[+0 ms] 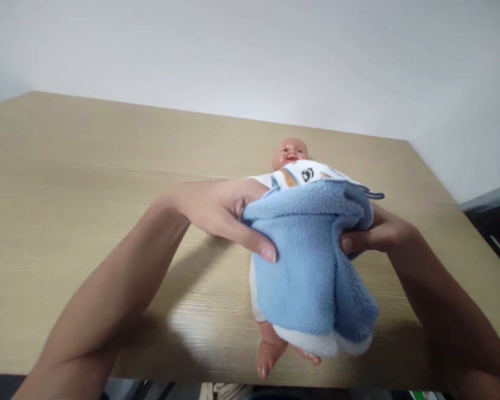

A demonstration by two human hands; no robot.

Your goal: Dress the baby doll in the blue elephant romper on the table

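A baby doll [290, 151] lies on its back on the wooden table [87, 183], head away from me, its feet near the front edge. A light blue fleece blanket [312, 261] with a white printed corner covers its body. My left hand [220, 214] grips the blanket's left side, thumb pressed on top of the fleece. My right hand [375, 233] holds the blanket's right side, fingers curled around the fold. Only the doll's head, a bit of white clothing and its legs show.
A white wall rises behind the table. At the far right edge stands dark furniture [495, 222]. Below the table's front edge, a few items on the floor are partly visible.
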